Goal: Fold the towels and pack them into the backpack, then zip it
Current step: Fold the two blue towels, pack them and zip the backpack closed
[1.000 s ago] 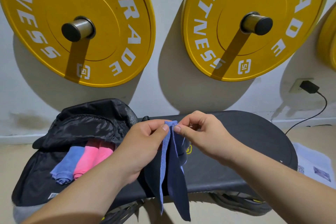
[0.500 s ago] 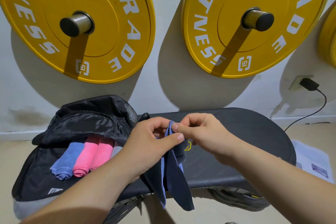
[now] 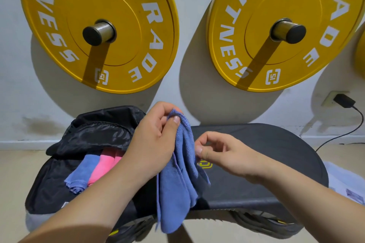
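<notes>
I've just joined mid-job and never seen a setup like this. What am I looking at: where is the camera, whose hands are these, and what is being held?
No machine here: a person works with bare hands, and the one camera sits on their head, looking forward and down, so the arms entering from below are the wearer's own. The left hand pinches a blue towel near its top; it hangs in loose folds. The right hand is beside it, fingers loosely curled, holding nothing. Under them is a black padded bench. On its left end sits the open black backpack, with a second blue towel and pink towels inside. The yellow weight plates hang on the wall behind.
</notes>
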The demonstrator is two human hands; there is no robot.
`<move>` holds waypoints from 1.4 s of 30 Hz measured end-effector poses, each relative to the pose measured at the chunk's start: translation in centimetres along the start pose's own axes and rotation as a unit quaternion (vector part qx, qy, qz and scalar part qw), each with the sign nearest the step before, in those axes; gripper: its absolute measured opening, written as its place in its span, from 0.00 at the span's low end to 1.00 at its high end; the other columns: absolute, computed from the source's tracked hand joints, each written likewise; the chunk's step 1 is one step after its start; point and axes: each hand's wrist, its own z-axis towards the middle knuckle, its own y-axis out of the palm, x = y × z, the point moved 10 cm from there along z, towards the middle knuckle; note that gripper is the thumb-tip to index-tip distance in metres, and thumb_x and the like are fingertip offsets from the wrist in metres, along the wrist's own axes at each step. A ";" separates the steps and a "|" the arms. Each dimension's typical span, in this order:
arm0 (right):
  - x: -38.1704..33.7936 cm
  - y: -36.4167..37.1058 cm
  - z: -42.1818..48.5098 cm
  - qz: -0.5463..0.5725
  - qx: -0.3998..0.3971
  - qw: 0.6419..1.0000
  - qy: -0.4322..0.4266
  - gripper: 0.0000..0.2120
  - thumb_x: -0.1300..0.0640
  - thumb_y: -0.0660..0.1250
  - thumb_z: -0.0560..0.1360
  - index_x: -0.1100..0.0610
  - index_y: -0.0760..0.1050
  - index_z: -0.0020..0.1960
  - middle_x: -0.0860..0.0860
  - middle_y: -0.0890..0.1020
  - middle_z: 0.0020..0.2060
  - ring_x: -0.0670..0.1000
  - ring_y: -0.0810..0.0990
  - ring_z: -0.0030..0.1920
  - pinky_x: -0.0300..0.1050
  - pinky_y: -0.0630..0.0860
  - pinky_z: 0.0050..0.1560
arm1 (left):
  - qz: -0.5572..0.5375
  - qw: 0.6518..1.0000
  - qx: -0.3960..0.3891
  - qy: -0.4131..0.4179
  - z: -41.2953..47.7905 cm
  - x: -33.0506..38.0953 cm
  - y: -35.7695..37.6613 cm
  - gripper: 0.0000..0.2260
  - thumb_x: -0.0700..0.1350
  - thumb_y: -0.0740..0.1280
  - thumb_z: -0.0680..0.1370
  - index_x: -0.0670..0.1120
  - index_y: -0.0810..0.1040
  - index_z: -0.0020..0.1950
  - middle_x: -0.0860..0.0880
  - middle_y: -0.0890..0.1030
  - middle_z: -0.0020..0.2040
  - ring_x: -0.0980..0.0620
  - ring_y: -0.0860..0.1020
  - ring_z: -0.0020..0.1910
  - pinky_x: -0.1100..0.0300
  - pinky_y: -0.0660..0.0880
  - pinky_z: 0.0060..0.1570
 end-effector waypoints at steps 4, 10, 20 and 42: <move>0.8 1.6 0.1 0.011 -0.006 1.000 0.020 0.10 0.50 0.72 0.75 0.56 0.78 0.51 0.64 0.83 0.46 0.54 0.75 0.46 0.67 0.73 0.60 | 0.022 0.999 -0.037 0.007 -0.4 -0.1 0.8 0.07 0.37 0.61 0.83 0.47 0.76 0.51 0.51 0.80 0.36 0.55 0.78 0.36 0.61 0.76 0.39; -0.9 1.9 0.0 0.055 0.032 0.998 -0.006 0.14 0.51 0.77 0.72 0.61 0.79 0.47 0.58 0.81 0.38 0.51 0.78 0.40 0.53 0.78 0.49 | -0.023 0.999 -0.032 0.001 -0.5 0.1 0.4 0.07 0.35 0.60 0.83 0.44 0.76 0.52 0.39 0.83 0.42 0.41 0.84 0.42 0.51 0.82 0.42; 0.2 -2.6 -0.2 -0.301 0.205 0.930 0.057 0.04 0.54 0.60 0.69 0.53 0.68 0.37 0.49 0.77 0.30 0.52 0.73 0.33 0.46 0.73 0.33 | 0.041 0.999 -0.003 0.003 0.1 -1.1 -0.6 0.07 0.38 0.61 0.84 0.48 0.77 0.53 0.51 0.82 0.39 0.58 0.78 0.37 0.64 0.75 0.40; 6.1 -12.1 -4.6 -0.173 0.268 0.910 0.266 0.08 0.71 0.64 0.70 0.61 0.80 0.41 0.59 0.81 0.28 0.55 0.81 0.23 0.43 0.77 0.25 | 0.210 0.960 0.143 -0.117 0.9 -8.8 -7.5 0.07 0.41 0.65 0.82 0.50 0.80 0.48 0.48 0.81 0.38 0.44 0.80 0.41 0.56 0.74 0.41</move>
